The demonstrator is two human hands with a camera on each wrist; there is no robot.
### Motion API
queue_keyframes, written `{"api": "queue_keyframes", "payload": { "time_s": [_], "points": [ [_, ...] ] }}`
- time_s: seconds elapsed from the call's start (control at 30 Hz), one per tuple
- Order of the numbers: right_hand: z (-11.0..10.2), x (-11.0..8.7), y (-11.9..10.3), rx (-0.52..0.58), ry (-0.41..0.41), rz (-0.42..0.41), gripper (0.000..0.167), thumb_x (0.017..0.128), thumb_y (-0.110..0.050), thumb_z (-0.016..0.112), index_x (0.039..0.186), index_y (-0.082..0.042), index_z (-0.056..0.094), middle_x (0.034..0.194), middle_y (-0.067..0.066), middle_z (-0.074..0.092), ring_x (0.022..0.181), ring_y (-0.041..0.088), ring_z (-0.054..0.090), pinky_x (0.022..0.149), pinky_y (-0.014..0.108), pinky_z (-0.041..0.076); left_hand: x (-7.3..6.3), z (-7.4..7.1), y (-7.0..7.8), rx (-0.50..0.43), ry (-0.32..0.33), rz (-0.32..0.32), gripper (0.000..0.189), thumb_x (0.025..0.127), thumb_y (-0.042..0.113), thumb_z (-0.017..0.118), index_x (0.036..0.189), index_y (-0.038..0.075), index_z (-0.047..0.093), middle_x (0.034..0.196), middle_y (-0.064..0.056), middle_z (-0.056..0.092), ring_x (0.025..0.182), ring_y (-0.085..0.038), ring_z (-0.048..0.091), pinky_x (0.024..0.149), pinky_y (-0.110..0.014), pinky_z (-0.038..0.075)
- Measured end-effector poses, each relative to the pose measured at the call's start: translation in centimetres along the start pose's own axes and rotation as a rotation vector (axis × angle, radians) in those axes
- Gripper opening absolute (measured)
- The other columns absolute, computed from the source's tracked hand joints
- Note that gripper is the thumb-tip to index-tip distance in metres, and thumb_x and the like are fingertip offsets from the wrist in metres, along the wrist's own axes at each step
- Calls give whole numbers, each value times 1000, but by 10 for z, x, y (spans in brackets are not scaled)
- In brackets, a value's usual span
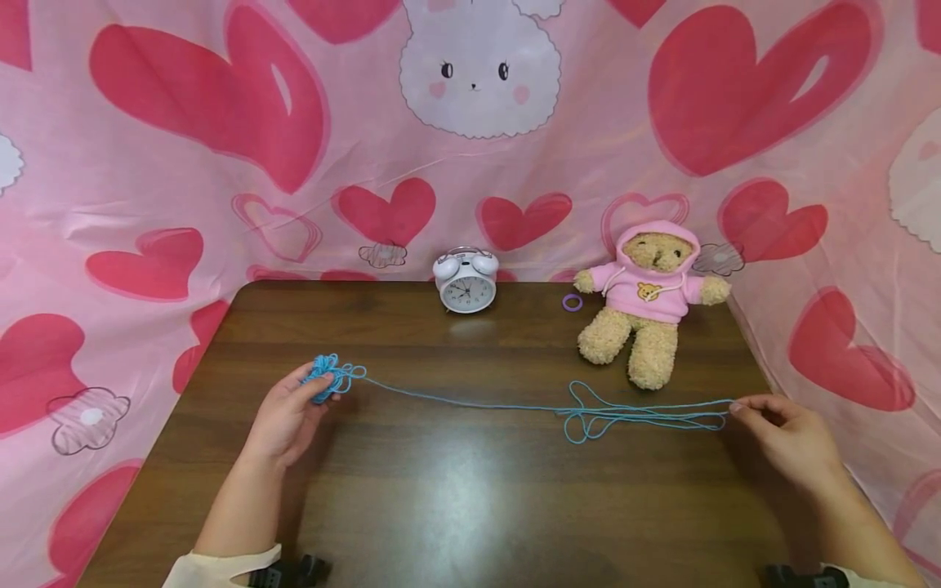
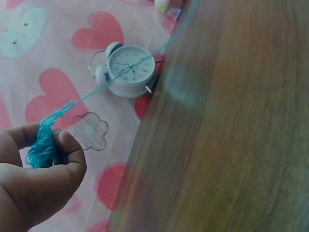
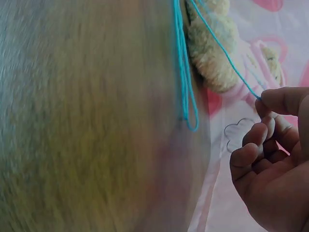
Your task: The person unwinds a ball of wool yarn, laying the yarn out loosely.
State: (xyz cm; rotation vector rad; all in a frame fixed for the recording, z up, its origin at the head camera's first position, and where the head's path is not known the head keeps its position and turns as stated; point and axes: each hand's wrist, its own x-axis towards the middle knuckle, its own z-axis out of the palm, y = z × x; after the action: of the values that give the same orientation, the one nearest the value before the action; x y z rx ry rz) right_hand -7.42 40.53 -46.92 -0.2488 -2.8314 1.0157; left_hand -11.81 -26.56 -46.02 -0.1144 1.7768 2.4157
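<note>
My left hand [image 1: 288, 416] grips a looped bundle of blue yarn [image 1: 331, 377] between thumb and fingers, over the left side of the table. From the bundle a single strand [image 1: 456, 403] runs rightward to several long loose loops [image 1: 625, 415] on the right side. At the right, my right hand [image 1: 794, 437] pinches the yarn between thumb and forefinger. The left wrist view shows the yarn bundle [image 2: 42, 149] bunched in the fingers. In the right wrist view, the pinched strand [image 3: 227, 63] rises from the table, and a folded loop [image 3: 186, 92] hangs apart from the fingers.
A white alarm clock [image 1: 468, 282] stands at the back middle of the brown table [image 1: 382, 506]. A teddy bear in a pink hoodie [image 1: 650, 302] sits at the back right, beside a purple ring [image 1: 572, 303]. Pink heart-patterned cloth [image 1: 184, 196] hangs behind and at the sides.
</note>
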Motion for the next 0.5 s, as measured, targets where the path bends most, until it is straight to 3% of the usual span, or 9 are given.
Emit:
{"api": "queue_keyframes", "payload": {
  "time_s": [0.17,0.27,0.4,0.5],
  "points": [
    [1,5,9,-97,-87,13,30,100,-34,68,102,-6,78,92,-5,76,82,-21,45,67,20,40,-1,-1,4,-28,9,8,16,107,9,57,114,11,71,97,4,70,90,-11,65,84,-25,52],
    [3,11,11,-171,-164,17,32,101,-36,66,102,-6,78,99,11,76,88,-2,58,70,27,43,-1,-1,5,-38,2,19,18,107,7,56,116,11,71,97,3,70,92,-12,66,84,-25,53],
    [7,16,12,-225,-248,12,32,103,-34,62,103,-5,76,102,17,75,93,30,67,74,38,46,0,1,4,-25,-13,17,17,107,8,57,118,11,70,98,3,70,93,-12,65,86,-26,53],
    [9,18,13,-239,-268,6,32,104,-33,60,104,-4,75,102,18,75,94,36,67,76,41,47,0,2,4,-14,-18,12,16,107,9,58,118,11,70,98,3,70,92,-11,65,86,-27,53]
  ]
}}
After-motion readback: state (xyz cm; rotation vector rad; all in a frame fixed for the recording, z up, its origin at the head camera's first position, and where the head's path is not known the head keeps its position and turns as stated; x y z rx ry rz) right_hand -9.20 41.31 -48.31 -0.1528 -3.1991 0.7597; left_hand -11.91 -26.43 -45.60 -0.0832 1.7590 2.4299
